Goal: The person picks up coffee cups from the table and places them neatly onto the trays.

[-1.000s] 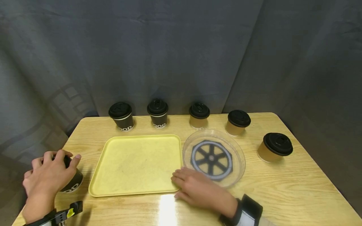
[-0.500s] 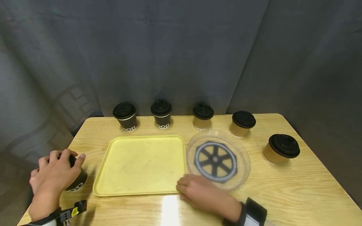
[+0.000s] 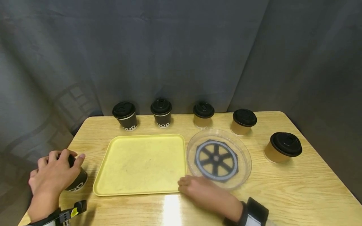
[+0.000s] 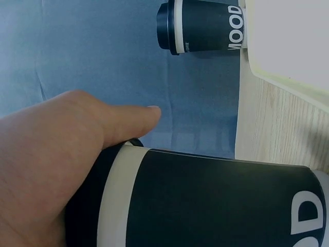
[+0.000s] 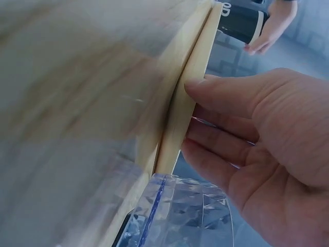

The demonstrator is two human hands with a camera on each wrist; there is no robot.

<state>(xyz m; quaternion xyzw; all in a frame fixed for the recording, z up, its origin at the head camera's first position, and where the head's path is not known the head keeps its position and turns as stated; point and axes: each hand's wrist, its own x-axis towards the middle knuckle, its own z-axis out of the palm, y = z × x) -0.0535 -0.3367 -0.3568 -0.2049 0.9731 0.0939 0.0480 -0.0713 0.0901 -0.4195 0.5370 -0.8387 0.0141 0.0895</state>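
Note:
At the left, my left hand grips a dark lidded coffee cup from above, its fingers spread over the lid. In the left wrist view the thumb lies along the cup's lid; the far fingers are out of sight. My right hand pinches the near right corner of a yellow tray. Seen from the right wrist, the thumb is on the tray's rim, with the other fingers curled against its far side. The tray lies on the table and holds nothing.
A round clear dish with a dark spoked pattern stands against the tray's right side. Along the back are two dark lidded cups. Three brown cups with black lids curve round the right. A grey curtain hangs behind.
The head view has shifted slightly. My right fingers have drawn back from over the tray and closed at its corner. The left hand stays on the coffee cup.

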